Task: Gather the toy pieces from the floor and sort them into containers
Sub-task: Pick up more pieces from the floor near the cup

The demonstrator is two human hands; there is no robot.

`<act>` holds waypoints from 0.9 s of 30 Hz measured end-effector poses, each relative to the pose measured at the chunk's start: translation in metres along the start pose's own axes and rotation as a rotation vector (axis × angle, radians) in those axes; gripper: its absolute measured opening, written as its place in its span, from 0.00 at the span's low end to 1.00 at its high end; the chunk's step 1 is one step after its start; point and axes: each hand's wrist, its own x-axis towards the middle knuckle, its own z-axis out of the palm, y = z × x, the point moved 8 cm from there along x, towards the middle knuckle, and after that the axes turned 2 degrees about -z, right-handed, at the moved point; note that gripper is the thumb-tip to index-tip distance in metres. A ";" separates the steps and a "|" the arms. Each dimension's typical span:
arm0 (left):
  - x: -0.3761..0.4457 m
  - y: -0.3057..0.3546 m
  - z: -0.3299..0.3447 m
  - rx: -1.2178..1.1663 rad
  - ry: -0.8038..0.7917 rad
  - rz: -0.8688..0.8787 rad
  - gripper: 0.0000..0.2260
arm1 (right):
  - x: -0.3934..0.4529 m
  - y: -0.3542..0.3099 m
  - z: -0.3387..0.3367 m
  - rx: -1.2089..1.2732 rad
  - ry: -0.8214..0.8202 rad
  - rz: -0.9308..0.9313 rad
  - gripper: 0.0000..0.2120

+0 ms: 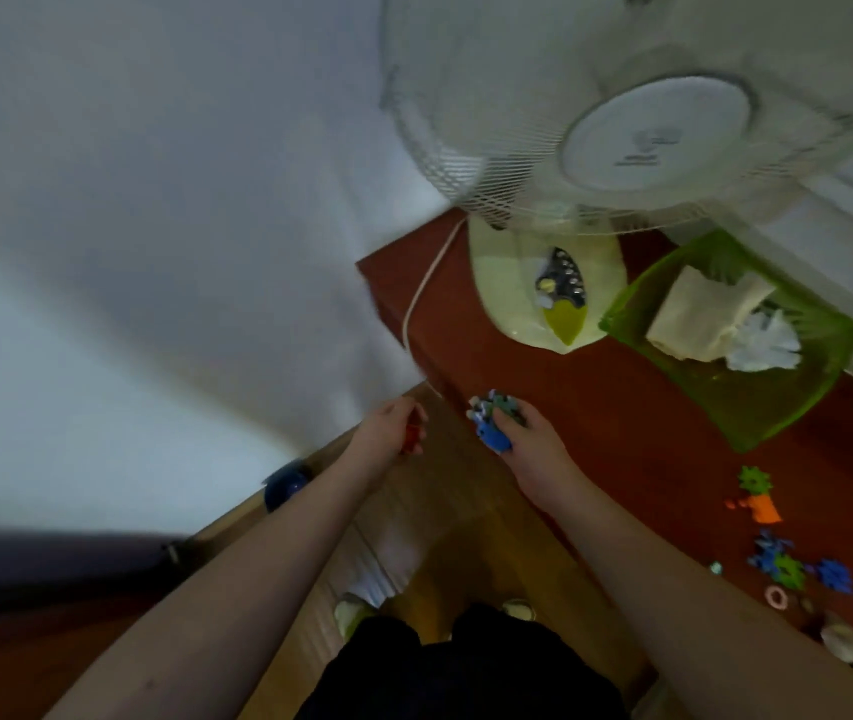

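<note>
White walls meet in a corner above a dark red mat (595,407) that lies on the light wooden floor (445,517); a big white fan with a wire cage (621,111) stands on the mat, and a see-through green plastic box (757,407) with crumpled paper in it sits just beside the fan's foot.

The left hand (388,433) is curled round one small red toy piece (412,436); the right hand (523,433) is clamped on a bunch of blue and green toy pieces (494,420); both hands hover over the edge of the mat, well apart from the green box.

More spiky plastic toy pieces on the mat (777,537) lie to the right, near the right arm; about two are green, one or two orange and about three blue, plus one small pink ring (776,596); blur makes the count rough; only one green box can be seen, and a dark blue round thing (286,485) sits by the wall.

To do this step well, the person should likely keep both hands tight so nothing slips; then carry each colour to its own container and let go low down, so pieces do not bounce out; the full right hand may drop some if it grabs more.
</note>
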 end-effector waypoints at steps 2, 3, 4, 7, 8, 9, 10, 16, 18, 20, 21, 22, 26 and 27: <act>-0.008 -0.012 -0.031 -0.039 0.023 -0.021 0.13 | -0.002 0.007 0.031 -0.054 -0.029 0.016 0.15; -0.013 -0.019 -0.047 -0.061 0.031 -0.027 0.13 | -0.003 0.012 0.047 -0.073 -0.045 0.024 0.15; -0.018 -0.025 -0.064 -0.076 0.039 -0.029 0.13 | -0.004 0.016 0.064 -0.087 -0.059 0.031 0.15; -0.030 -0.041 -0.113 -0.105 0.076 -0.031 0.14 | -0.007 0.030 0.111 -0.113 -0.095 0.058 0.17; -0.033 -0.048 -0.129 -0.136 0.093 -0.032 0.14 | -0.008 0.035 0.127 -0.127 -0.104 0.070 0.17; -0.037 -0.055 -0.147 -0.166 0.111 -0.032 0.14 | -0.009 0.042 0.143 -0.141 -0.112 0.086 0.16; -0.040 -0.063 -0.164 -0.185 0.134 -0.026 0.14 | -0.009 0.051 0.159 -0.157 -0.119 0.102 0.14; -0.056 -0.129 -0.251 -0.292 0.266 -0.090 0.14 | 0.000 0.107 0.232 -0.269 -0.185 0.214 0.17; -0.062 -0.152 -0.271 -0.332 0.312 -0.128 0.12 | 0.003 0.125 0.251 -0.315 -0.213 0.224 0.16; -0.065 -0.171 -0.281 -0.383 0.348 -0.158 0.12 | 0.007 0.141 0.266 -0.374 -0.245 0.226 0.15; -0.067 -0.178 -0.283 -0.403 0.357 -0.168 0.12 | 0.008 0.148 0.271 -0.406 -0.258 0.224 0.15; -0.067 -0.185 -0.285 -0.427 0.372 -0.178 0.12 | 0.011 0.157 0.277 -0.446 -0.273 0.224 0.14; -0.059 -0.210 -0.289 -0.525 0.421 -0.180 0.13 | 0.030 0.197 0.296 -0.548 -0.306 0.247 0.13; -0.055 -0.217 -0.289 -0.553 0.436 -0.183 0.13 | 0.036 0.208 0.299 -0.555 -0.311 0.267 0.13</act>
